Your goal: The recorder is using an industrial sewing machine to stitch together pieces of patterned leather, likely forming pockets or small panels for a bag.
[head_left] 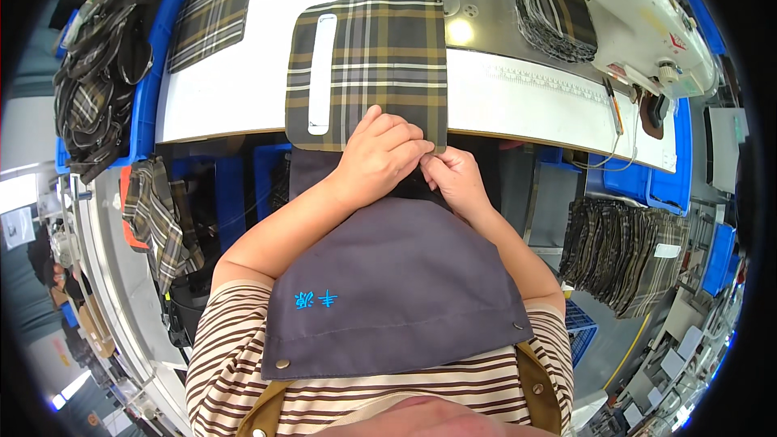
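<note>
A plaid fabric panel (pixel 388 65) in brown, black and white lies on the white table, its near edge reaching over the table's front. Along its left side runs a long white strip (pixel 322 73). My left hand (pixel 383 150) rests on the panel's near edge with its fingers bent and the thumb and fingertips pinched at the near right corner. Meeting it there, my right hand (pixel 457 176) is closed in a pinch on the same corner. The fingertips cover the exact spot they grip.
A sewing machine (pixel 599 8) stands at the back right, with a stack of plaid pieces (pixel 558 16) beside its needle area. Another plaid panel (pixel 214 12) lies at the left. Blue bins (pixel 162 57) flank the table. A ruler (pixel 542 81) and scissors-like orange tool (pixel 617 113) lie rightward.
</note>
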`<action>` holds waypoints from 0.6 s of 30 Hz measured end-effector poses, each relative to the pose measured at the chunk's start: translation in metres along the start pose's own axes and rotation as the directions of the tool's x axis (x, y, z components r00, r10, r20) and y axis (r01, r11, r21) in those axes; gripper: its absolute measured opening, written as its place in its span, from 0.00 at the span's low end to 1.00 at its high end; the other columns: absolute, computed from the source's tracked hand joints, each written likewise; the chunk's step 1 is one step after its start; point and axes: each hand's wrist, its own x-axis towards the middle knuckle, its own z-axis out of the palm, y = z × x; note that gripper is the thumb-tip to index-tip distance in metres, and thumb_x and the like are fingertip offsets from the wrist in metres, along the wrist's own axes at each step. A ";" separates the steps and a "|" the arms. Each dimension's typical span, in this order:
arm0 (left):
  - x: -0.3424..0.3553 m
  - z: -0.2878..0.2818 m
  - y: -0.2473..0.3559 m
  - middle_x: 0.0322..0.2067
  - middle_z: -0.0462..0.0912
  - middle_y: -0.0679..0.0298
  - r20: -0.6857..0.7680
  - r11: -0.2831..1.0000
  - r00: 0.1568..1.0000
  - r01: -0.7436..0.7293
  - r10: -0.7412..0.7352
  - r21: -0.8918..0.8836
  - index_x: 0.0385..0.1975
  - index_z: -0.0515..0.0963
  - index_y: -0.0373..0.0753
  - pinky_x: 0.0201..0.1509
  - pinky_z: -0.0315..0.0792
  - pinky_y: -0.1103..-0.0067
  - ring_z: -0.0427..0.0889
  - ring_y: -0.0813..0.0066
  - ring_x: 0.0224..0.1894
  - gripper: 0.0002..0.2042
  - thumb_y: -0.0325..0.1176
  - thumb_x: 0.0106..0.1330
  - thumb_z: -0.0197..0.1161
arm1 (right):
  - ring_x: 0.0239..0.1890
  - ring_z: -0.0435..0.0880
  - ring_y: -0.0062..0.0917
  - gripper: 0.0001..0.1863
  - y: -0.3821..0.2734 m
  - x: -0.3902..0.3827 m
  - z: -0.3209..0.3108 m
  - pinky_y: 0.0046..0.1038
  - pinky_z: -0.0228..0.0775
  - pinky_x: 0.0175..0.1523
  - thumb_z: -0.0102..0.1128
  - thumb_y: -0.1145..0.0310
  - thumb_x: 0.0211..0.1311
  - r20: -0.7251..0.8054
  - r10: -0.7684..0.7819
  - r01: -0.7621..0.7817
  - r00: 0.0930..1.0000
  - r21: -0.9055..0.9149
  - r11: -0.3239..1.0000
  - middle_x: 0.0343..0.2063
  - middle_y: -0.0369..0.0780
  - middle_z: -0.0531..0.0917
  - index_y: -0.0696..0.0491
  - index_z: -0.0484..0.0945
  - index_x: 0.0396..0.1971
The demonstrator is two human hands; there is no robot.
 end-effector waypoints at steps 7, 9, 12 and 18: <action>0.000 0.001 -0.002 0.38 0.82 0.72 0.027 1.000 1.000 0.001 -0.001 -0.013 0.36 0.85 0.44 0.50 0.69 0.70 0.79 0.71 0.44 0.11 0.30 0.52 0.74 | 0.26 0.78 0.15 0.07 0.009 0.001 -0.006 0.24 0.71 0.33 0.58 0.74 0.66 -0.006 -0.089 0.087 0.996 -0.164 0.983 0.24 0.33 0.82 0.58 0.83 0.31; 0.001 0.004 -0.004 0.38 0.82 0.71 0.047 1.000 0.999 -0.020 0.021 -0.025 0.36 0.84 0.43 0.51 0.69 0.69 0.79 0.71 0.44 0.09 0.30 0.55 0.72 | 0.25 0.80 0.21 0.04 0.009 0.000 -0.007 0.26 0.72 0.33 0.60 0.74 0.62 0.000 -0.205 0.199 0.979 -0.237 0.951 0.24 0.36 0.82 0.58 0.83 0.31; 0.005 0.002 -0.006 0.38 0.82 0.70 0.060 0.998 0.996 -0.060 0.060 0.001 0.36 0.84 0.43 0.52 0.69 0.68 0.78 0.70 0.43 0.07 0.30 0.57 0.69 | 0.25 0.81 0.28 0.02 -0.008 -0.007 -0.009 0.28 0.73 0.33 0.65 0.74 0.58 -0.016 -0.465 0.326 0.885 -0.691 0.645 0.24 0.38 0.81 0.55 0.84 0.31; 0.007 0.001 -0.009 0.36 0.82 0.69 0.044 0.994 0.993 -0.106 0.106 0.002 0.34 0.83 0.43 0.54 0.70 0.68 0.79 0.70 0.44 0.07 0.30 0.56 0.69 | 0.45 0.84 0.36 0.09 -0.035 0.000 -0.025 0.36 0.77 0.46 0.69 0.73 0.52 0.399 -0.790 0.495 0.466 -0.857 -0.141 0.36 0.42 0.83 0.55 0.84 0.35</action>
